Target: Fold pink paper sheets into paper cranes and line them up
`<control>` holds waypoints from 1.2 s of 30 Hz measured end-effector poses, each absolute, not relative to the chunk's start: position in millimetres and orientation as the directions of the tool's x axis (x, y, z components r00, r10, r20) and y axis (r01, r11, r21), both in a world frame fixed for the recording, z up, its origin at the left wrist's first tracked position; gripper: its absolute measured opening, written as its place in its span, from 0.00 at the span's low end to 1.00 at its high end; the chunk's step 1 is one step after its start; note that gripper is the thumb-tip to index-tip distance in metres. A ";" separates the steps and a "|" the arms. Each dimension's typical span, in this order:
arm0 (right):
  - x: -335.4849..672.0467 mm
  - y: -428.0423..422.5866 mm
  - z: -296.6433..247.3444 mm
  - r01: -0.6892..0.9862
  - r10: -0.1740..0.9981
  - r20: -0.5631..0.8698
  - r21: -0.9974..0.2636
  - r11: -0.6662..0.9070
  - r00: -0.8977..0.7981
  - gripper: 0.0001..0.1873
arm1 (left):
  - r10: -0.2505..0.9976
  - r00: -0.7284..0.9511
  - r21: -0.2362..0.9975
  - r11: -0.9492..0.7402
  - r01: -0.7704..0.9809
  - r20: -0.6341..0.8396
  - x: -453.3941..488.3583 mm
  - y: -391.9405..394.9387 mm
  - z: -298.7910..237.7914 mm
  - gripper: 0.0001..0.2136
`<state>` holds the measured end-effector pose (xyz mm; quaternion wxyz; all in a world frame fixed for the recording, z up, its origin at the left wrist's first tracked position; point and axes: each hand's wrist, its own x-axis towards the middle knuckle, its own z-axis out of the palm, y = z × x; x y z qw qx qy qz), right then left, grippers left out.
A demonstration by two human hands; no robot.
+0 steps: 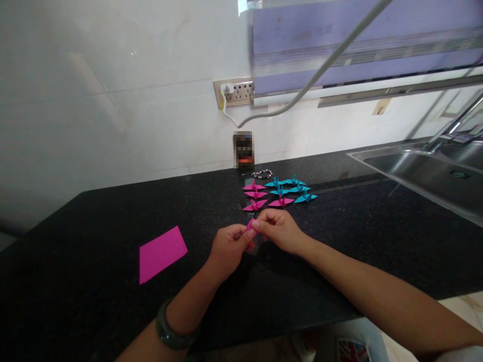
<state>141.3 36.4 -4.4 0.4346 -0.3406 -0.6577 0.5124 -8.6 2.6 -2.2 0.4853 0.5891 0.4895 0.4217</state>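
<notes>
Between my two hands is a small folded piece of pink paper (250, 224), mostly covered by the fingers. My left hand (231, 247) pinches its lower left part between thumb and fingers. From the right, my right hand (278, 229) pinches the upper end. Just beyond the hands stand several pink paper cranes (255, 205) and several blue paper cranes (301, 188), set close together in rows on the black countertop (211, 306). A stack of pink paper sheets (162, 254) lies flat to the left of my left hand.
Behind the cranes lies a beaded bracelet (263, 174). A blurred dark object (243, 150) stands against the wall, below a power socket (237, 93) with a white plug and cable. At the right is a steel sink (400, 163) with a faucet (453, 131).
</notes>
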 end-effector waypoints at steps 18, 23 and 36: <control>140.4 35.1 -2.2 -0.101 0.870 0.231 -0.973 0.208 -0.436 0.11 | 0.955 0.260 0.965 0.191 -0.178 -0.141 -8.0 3.6 -2.8 0.16; 140.5 35.8 -4.4 -0.096 0.869 0.229 -0.973 0.208 -0.438 0.09 | 0.974 0.212 0.996 0.083 -0.033 -0.074 -9.8 4.9 -3.9 0.17; 140.1 42.0 -13.9 -0.092 0.888 0.250 -0.968 0.233 -0.385 0.11 | 0.978 0.200 0.967 -0.111 0.229 0.065 -13.1 9.2 -7.1 0.16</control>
